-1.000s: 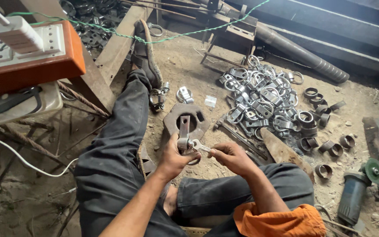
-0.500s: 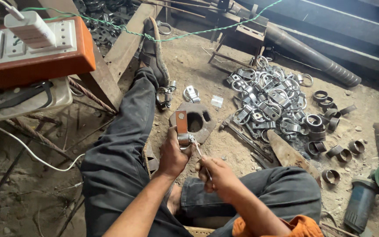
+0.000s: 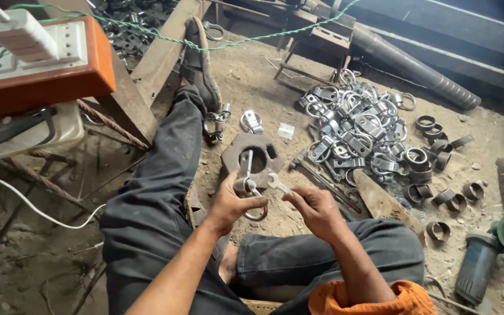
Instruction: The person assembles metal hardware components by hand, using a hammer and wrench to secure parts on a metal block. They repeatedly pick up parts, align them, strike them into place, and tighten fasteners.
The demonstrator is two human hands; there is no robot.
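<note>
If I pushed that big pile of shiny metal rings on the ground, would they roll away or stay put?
The pile of metal clamps looks tangled together, so it would probably scrape and shift as a clump, not roll. Being metal, it is likely stiff and heavy. The loose rings nearby lie apart and might roll if tipped on edge.

The clamp pile (image 3: 363,131) is shiny silver, the plate (image 3: 255,154) rusty brown, the trousers (image 3: 158,204) dark grey, the cloth (image 3: 368,298) orange, the socket board (image 3: 42,64) orange with white sockets, and the cord (image 3: 147,29) green.
</note>
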